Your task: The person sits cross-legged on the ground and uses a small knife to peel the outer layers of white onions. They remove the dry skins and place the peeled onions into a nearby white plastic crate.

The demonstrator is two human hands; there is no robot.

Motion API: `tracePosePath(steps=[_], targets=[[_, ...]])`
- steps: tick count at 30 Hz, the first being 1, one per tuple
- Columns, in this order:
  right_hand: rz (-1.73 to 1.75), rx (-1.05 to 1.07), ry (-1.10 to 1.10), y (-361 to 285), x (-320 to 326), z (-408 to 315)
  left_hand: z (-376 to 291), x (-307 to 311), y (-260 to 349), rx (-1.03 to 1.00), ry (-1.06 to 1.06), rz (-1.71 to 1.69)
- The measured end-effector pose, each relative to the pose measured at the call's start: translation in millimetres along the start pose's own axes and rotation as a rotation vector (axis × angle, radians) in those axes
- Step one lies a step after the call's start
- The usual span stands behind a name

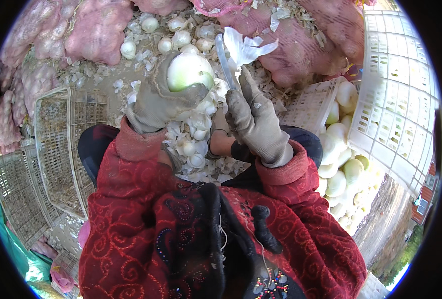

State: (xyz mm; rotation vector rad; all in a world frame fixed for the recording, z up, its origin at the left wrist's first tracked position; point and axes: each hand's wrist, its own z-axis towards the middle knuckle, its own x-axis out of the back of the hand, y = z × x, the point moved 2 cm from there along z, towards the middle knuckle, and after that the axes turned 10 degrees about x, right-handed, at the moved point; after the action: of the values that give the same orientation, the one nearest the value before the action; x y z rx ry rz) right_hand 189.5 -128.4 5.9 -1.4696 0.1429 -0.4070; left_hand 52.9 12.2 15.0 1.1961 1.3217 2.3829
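Observation:
My left hand, in a dirty grey work glove, grips a large white onion with a greenish side. My gloved right hand is closed around the handle end of a knife, its blade pointing up and away from me. A piece of papery onion skin stands beside the blade, above my right fingers. The knife's handle is mostly hidden in the glove. Below and between my hands, onions and loose skins lie on the ground between my feet.
Pink mesh sacks of onions line the far side. Several loose onions lie before them among skins. Plastic crates stand at left. At right, peeled onions are heaped by a tipped crate and a tall white crate.

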Motion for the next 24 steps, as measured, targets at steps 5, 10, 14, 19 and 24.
tracePosePath(steps=[5, 10, 14, 19, 24], targets=[[-0.217, 0.127, -0.157, 4, -3, 1, -2, 6, -1, 0.088, -0.058, 0.123], [-0.234, 0.176, -0.232, 3, -6, -2, -3, 4, -7, 0.108, -0.104, 0.117], [-0.313, 0.277, -0.252, 6, -8, -3, -6, 2, -6, 0.080, -0.258, 0.170], [-0.279, 0.388, -0.205, 6, -9, -2, -8, 3, -5, 0.281, -0.367, 0.035], [-0.194, 0.304, -0.174, 4, -10, -2, -7, 3, -4, 0.220, -0.365, -0.025]])
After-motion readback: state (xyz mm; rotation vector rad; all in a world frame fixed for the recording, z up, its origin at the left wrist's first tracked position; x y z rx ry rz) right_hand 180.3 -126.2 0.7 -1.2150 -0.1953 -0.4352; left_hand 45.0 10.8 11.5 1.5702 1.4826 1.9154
